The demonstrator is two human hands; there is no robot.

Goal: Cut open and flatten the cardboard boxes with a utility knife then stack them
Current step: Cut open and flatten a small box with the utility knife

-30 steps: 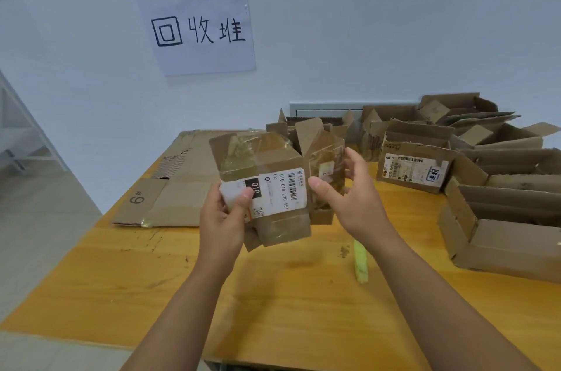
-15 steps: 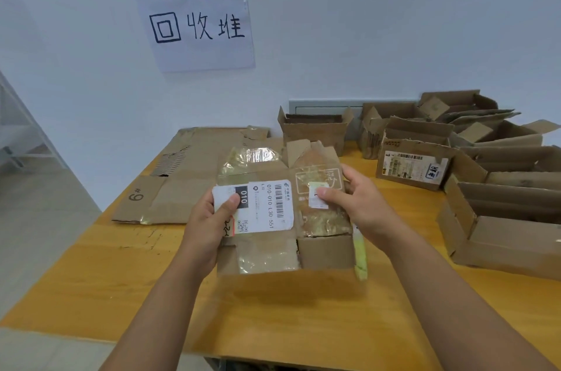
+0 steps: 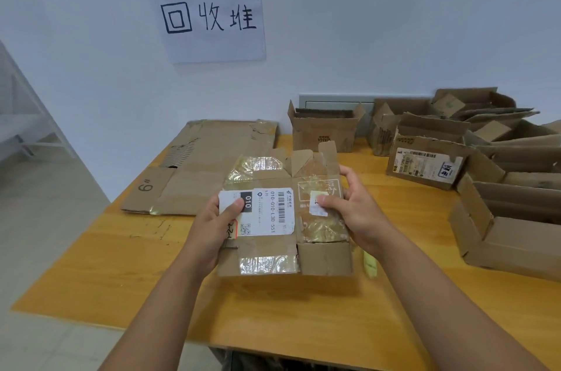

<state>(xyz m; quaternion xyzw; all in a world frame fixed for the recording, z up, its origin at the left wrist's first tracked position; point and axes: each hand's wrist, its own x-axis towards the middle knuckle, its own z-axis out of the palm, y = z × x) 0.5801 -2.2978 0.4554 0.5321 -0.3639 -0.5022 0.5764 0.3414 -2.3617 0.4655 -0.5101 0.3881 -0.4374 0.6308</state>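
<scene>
Holding flattened box (image 3: pixel 273 237) w/ both hands: your left hand (image 3: pixel 218 225) & right hand (image 3: pixel 355 212) each pinch it, above table (image 3: pixel 121 264).

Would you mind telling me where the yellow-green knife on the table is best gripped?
Probably at its near end, from the right. The utility knife lies flat, pointing away, and the flattened box held by both hands covers its far end and left side.

Two bare forearms are seen from the lower edge of the frame, each ending in an uncovered hand: the left hand (image 3: pixel 217 223) and the right hand (image 3: pixel 353 209). No sleeves, gloves, rings, watches or bands are worn. Short, unpainted fingernails are seen on the thumbs.
</scene>
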